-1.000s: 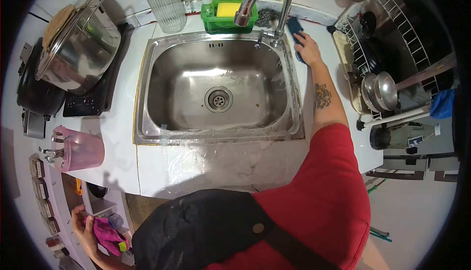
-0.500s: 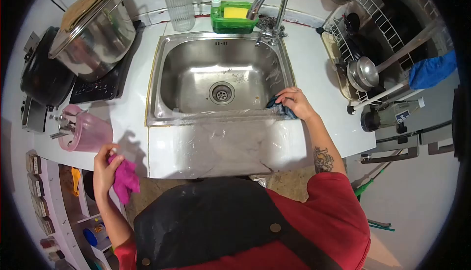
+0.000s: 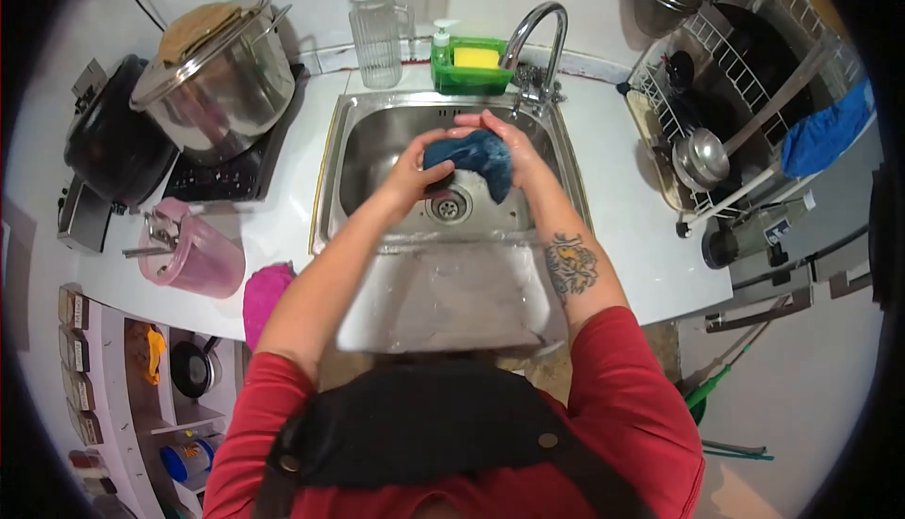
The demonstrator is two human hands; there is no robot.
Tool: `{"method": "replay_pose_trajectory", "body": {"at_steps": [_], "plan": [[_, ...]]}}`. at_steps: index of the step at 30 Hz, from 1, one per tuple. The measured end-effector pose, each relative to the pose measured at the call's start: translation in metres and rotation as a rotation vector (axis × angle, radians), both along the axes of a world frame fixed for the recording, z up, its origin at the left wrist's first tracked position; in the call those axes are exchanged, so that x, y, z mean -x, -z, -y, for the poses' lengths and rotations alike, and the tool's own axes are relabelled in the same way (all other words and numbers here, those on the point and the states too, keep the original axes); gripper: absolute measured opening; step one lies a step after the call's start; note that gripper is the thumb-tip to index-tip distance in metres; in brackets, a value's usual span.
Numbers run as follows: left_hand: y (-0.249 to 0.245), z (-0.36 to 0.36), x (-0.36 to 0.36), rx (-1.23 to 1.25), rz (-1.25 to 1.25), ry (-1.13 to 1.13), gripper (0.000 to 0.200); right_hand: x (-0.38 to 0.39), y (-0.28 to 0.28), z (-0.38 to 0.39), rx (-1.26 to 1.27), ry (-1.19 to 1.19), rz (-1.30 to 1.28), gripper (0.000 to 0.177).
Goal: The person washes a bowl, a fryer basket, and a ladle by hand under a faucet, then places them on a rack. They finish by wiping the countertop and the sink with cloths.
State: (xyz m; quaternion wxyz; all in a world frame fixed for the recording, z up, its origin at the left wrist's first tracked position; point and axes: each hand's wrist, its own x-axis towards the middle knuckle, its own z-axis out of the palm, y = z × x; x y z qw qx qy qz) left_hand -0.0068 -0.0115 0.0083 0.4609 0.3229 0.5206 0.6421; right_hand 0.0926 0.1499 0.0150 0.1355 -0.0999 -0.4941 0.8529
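Over the sink (image 3: 325, 194), a wet dark blue cloth (image 3: 471, 156) is bunched between my two hands. My left hand (image 3: 415, 170) grips its left end, with the thumb across the front. Behind and to the right, my right hand (image 3: 514, 147) has hold of the other side, its fingers partly hidden by the cloth. A magenta cloth (image 3: 268, 295) hangs at the counter's front edge, partly behind my left forearm. The drain (image 3: 449, 206) shows just below the blue cloth.
Behind the sink stand a curved faucet (image 3: 556, 38), a green caddy (image 3: 471, 81) with a yellow sponge (image 3: 477, 58), and a glass pitcher (image 3: 377, 43). At left are a pink container (image 3: 212, 264) and a large pot (image 3: 231, 85). A dish rack (image 3: 650, 132) stands at right.
My right hand has lifted the blue cloth from the sink's front right corner to above the basin. My left hand has let go of the magenta cloth and joined it.
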Motion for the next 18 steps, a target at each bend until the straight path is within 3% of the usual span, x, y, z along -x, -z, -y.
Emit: {"method": "replay_pose_trajectory", "body": {"at_steps": [2,3,4,5,6,8,9,10,12,13,15,18], "plan": [[0.023,-0.031,0.007,0.112,-0.128,-0.159,0.037,0.02,0.015,-0.03,-0.052,0.358,0.166,0.049],[0.023,-0.039,0.007,0.114,-0.133,-0.156,0.037,0.028,0.019,-0.05,0.068,0.563,0.312,0.047],[0.025,-0.045,0.005,0.217,-0.318,-0.181,0.031,0.036,0.035,-0.076,0.129,0.644,0.376,0.047],[0.025,-0.051,0.004,0.318,-0.506,-0.205,0.029,0.042,0.044,-0.09,0.132,0.654,0.472,0.048],[0.025,-0.059,0.003,0.323,-0.511,-0.203,0.029,0.046,0.047,-0.098,0.136,0.662,0.568,0.049],[0.028,-0.069,-0.001,0.498,-0.814,-0.171,0.03,0.048,0.055,-0.112,0.144,0.637,0.523,0.05],[0.028,-0.07,-0.001,0.57,-0.703,-0.005,0.029,0.047,0.059,-0.115,0.142,0.615,0.479,0.051],[0.042,-0.075,0.002,0.576,-0.696,-0.002,0.029,0.045,0.053,-0.113,0.146,0.613,0.487,0.051],[0.073,-0.083,0.003,0.387,-0.748,0.033,0.037,0.039,0.033,-0.111,0.221,0.238,0.278,0.035],[0.073,-0.089,0.002,0.457,-0.747,0.089,0.049,0.043,0.028,-0.109,0.225,0.235,0.29,0.035],[0.077,-0.096,-0.001,0.419,-0.837,-0.023,0.041,0.058,0.019,-0.106,0.16,0.617,0.445,0.029],[0.067,-0.099,-0.005,0.451,-0.825,-0.088,0.041,0.067,0.043,-0.127,-0.002,0.64,0.646,0.029]]}}
